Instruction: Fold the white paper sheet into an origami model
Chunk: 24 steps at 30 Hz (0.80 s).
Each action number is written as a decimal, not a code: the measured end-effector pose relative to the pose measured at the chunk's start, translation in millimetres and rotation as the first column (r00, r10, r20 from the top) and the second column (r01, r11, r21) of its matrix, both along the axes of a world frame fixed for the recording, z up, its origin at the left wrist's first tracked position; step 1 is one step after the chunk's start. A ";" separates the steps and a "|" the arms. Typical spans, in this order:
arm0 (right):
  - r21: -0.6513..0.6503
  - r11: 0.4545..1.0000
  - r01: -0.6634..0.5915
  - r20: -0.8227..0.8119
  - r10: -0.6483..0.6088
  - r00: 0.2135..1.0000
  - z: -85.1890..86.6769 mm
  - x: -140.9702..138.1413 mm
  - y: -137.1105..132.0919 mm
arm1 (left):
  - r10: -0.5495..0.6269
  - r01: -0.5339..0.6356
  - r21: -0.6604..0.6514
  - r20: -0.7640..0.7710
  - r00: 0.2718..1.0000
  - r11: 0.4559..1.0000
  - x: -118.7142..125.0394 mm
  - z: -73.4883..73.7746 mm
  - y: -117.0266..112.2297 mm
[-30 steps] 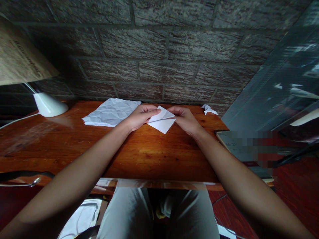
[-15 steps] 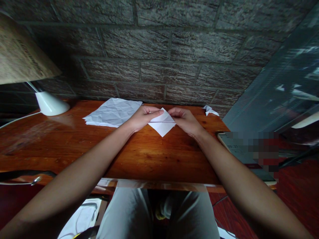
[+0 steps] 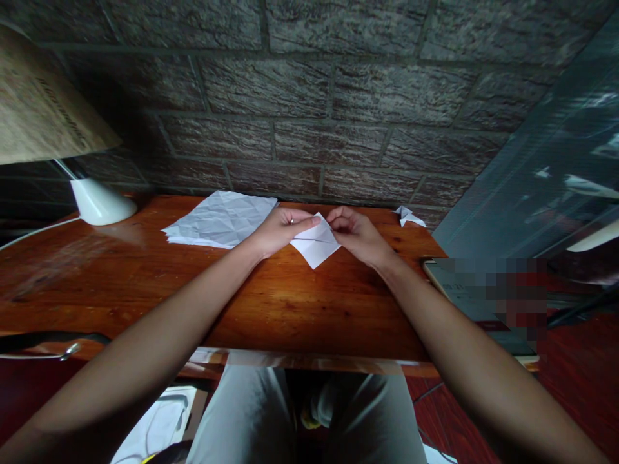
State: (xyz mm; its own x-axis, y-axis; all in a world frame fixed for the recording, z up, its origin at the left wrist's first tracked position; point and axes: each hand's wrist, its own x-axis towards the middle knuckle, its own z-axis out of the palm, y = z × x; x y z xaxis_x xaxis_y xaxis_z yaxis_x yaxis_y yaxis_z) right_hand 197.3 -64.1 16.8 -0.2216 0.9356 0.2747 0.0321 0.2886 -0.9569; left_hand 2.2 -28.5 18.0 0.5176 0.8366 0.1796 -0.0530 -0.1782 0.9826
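Observation:
A folded white paper square [image 3: 315, 245] lies point-down like a diamond on the wooden desk [image 3: 271, 303], with a crease across its middle. My left hand [image 3: 280, 229] rests on its left upper edge, fingers pressed together on the paper, a ring on one finger. My right hand [image 3: 355, 233] pinches the paper's top corner with curled fingers. Both hands meet at the far middle of the desk, close to the brick wall.
A stack of crumpled white sheets [image 3: 220, 219] lies left of my hands. A white lamp base [image 3: 100, 201] stands at the far left under a tan shade [image 3: 43, 116]. A small folded paper piece [image 3: 409, 216] sits far right. A dark book [image 3: 476, 290] lies at the desk's right edge.
The paper's wide side flaps have been drawn in, so the diamond looks narrower. My right hand's fingers have curled onto the top corner. My left hand stayed on the left edge.

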 end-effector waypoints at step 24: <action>0.096 0.995 0.028 -0.027 -0.025 0.999 -5.2 -5.0 0.1 | -0.083 0.085 -0.052 0.027 0.996 0.995 -8.4 0.2 7.9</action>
State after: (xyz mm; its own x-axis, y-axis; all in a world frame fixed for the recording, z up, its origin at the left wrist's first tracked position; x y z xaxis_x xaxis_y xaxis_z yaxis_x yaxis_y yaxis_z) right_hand 192.3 -63.9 11.6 -0.1889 0.9100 0.3691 0.0168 0.3788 -0.9253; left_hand -6.2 -20.6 18.2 0.5825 0.7989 0.1498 -0.0897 -0.1200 0.9887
